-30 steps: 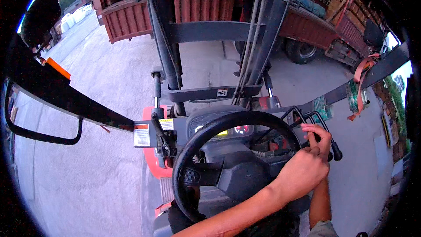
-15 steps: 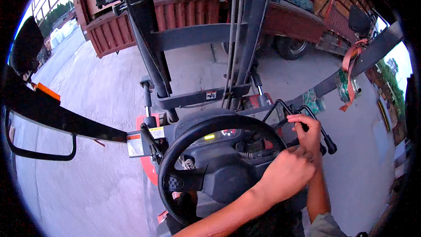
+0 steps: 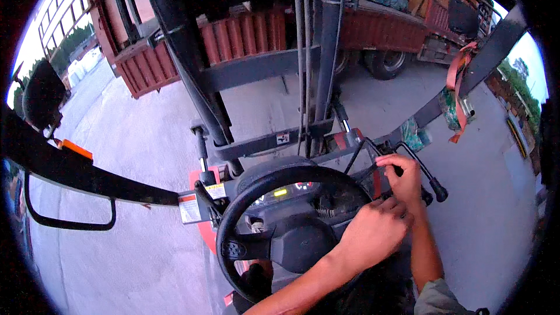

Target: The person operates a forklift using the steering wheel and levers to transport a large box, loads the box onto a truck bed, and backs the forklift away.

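I sit behind the black steering wheel (image 3: 265, 184) of a forklift, and neither hand is on its rim. My left hand (image 3: 376, 233) reaches across the wheel's right side, closed in a fist against my right wrist; whatever its fingers hold is hidden. Beyond it, my right hand (image 3: 405, 178) is curled over the black control levers (image 3: 429, 178), fingertips at a lever rod. The palm side of its grip is partly hidden. Two black knobs show just right of that hand. The lit dashboard display (image 3: 280, 192) is visible through the wheel.
Ahead stands the forklift's dark mast (image 3: 324, 52). Behind it is a red truck bed (image 3: 245, 38) with ribbed sides and a wheel (image 3: 386, 63). An orange strap (image 3: 458, 90) hangs from the right frame bar. Pale concrete (image 3: 134, 134) surrounds the machine.
The view has turned slightly, so the steering wheel and left frame bar sit lower and further right. Both hands keep nearly the same pose by the levers.
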